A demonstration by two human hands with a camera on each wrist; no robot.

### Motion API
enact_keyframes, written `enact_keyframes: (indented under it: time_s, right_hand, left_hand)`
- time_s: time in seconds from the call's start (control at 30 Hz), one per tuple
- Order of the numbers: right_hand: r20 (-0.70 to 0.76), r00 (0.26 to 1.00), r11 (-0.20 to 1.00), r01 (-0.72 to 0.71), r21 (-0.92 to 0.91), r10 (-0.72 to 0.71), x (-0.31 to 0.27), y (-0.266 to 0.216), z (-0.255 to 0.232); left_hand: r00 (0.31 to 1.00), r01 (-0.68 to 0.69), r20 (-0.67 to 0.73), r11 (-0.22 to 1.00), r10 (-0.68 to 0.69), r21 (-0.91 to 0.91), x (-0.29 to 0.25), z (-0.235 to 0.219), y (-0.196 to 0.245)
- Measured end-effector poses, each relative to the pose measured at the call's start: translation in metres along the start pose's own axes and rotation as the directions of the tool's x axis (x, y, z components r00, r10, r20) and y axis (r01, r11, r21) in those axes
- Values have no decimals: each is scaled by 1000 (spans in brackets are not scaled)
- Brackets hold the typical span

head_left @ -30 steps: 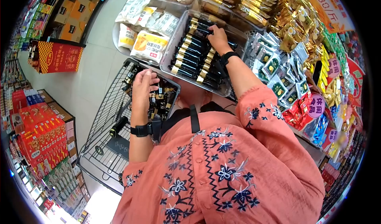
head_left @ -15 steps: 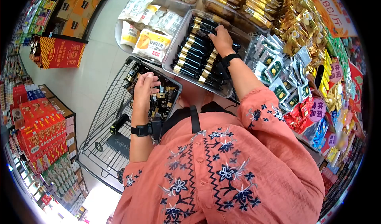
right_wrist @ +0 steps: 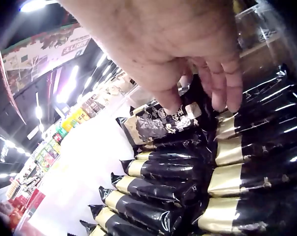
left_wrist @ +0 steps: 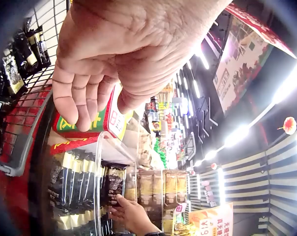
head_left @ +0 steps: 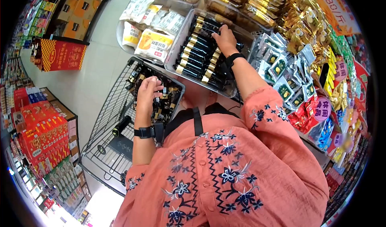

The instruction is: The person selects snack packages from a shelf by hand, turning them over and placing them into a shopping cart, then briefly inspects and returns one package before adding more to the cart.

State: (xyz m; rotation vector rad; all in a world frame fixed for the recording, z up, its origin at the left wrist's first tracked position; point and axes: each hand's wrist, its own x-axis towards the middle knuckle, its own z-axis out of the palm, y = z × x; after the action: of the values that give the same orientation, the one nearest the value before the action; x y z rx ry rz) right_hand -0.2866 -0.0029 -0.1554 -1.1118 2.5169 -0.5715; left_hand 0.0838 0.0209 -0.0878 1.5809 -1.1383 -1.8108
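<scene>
My right hand (head_left: pixel 226 40) is at the far part of a clear tray (head_left: pixel 171 60) of black-and-gold packets (head_left: pixel 193 56). In the right wrist view, the thumb and curled fingers of that hand (right_wrist: pixel 187 64) hold a tilted packet (right_wrist: pixel 155 125) near its end; the index fingertip is hidden. Rows of similar packets lie beneath. My left hand (head_left: pixel 148 92), palm up with loosely bent fingers, hangs above the cart (head_left: pixel 108 94) and its black packets (head_left: pixel 163 106). Nothing shows in its grasp in the left wrist view (left_wrist: pixel 124 54).
White-and-yellow packages (head_left: pixel 154 46) fill the bin left of the tray. Silver packets (head_left: pixel 277 66) lie to the right, gold ones (head_left: pixel 261 8) behind. A dark cylindrical item (head_left: pixel 121 125) is in the cart. Red boxes (head_left: pixel 42 130) stand at the left, beyond the floor (head_left: pixel 102 46).
The right hand has shifted slightly right in the head view and remains at the tray's far part. The left hand has moved slightly and stays above the cart.
</scene>
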Motion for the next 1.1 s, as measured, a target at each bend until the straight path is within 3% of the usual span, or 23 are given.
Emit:
enact_keyframes:
  time_s: [0.2, 0.3, 0.43, 0.47, 0.67, 0.87, 0.9, 1.0, 1.03, 1.1]
  right_hand:
    - [38, 999, 1000, -11, -2, 11, -2, 2, -7]
    - [-32, 999, 1000, 28, -12, -28, -3, 6, -3]
    - [-13, 999, 998, 50, 26, -49, -6, 7, -7]
    - [-61, 992, 993, 114, 25, -112, -3, 15, -2]
    - [-59, 995, 996, 86, -7, -86, -4, 15, -4]
    - [-70, 977, 977, 205, 56, -201, -8, 16, -6]
    - [-48, 974, 973, 222, 56, -220, -9, 17, -6]
    - [10, 971, 970, 237, 54, -237, -15, 18, -5]
    - [8, 968, 967, 251, 50, -251, -16, 19, -3]
    - [-1, 962, 960, 272, 58, -273, -19, 23, 0]
  left_hand:
    - [999, 35, 9, 999, -35, -21, 5, -10, -13]
    - [1000, 26, 0, 999, -26, -40, 10, -18, -22]
    - [1000, 25, -13, 1000, -26, -17, 15, -33, -30]
    - [999, 27, -24, 1000, -27, -15, 18, -37, -35]
    - [994, 91, -66, 996, -92, -14, 29, -60, -58]
    - [972, 232, -99, 947, -215, 222, 64, -73, -118]
    - [973, 211, -144, 954, -183, 215, 71, -72, -138]
    - [965, 250, -22, 889, -262, 383, 95, -78, -176]
    - [975, 221, -104, 883, -196, 413, 93, -72, -184]
    - [989, 145, -87, 873, -118, 465, 93, -65, -200]
